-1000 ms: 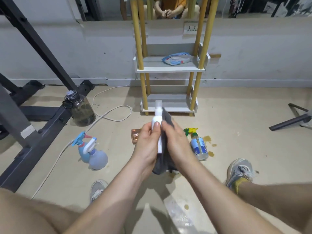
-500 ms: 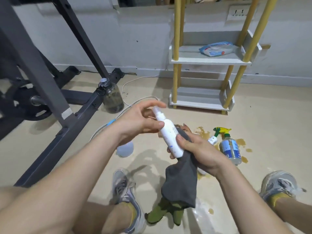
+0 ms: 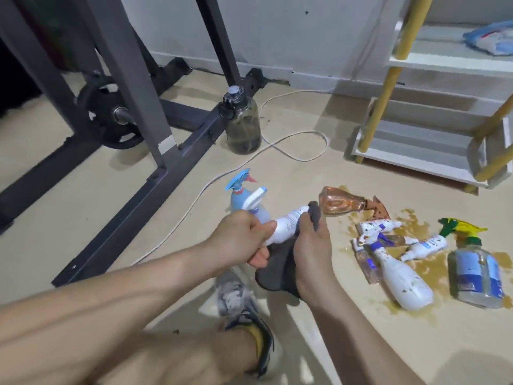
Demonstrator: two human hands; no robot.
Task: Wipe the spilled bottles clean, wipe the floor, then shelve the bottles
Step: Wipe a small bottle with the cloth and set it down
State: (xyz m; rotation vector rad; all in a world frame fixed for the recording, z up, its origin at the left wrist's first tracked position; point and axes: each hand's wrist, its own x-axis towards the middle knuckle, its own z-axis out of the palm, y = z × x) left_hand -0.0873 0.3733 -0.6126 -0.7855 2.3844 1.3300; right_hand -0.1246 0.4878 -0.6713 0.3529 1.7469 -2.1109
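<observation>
Held item: white spray bottle (image 3: 288, 223), a smooth plastic cylinder, tilted, off the floor between both hands. Left hand (image 3: 244, 237): grip clamped round the bottle's near end, fingers curled. Right hand (image 3: 311, 245): grip clamped on a dark grey cloth (image 3: 277, 270), soft and matte, held against the bottle's side, with the loose end hanging below. Just behind stands a blue trigger sprayer (image 3: 240, 198), upright. To the right, a brown spill (image 3: 416, 226) spreads on the beige floor (image 3: 83, 218). In and around it, a clear orange bottle (image 3: 341, 204) and 1 large white sprayer (image 3: 402, 279), brown-spattered, lie on their sides beside a clear blue-labelled sprayer (image 3: 474, 273). Beyond stands a white shelf unit (image 3: 422, 157) with yellow posts.
</observation>
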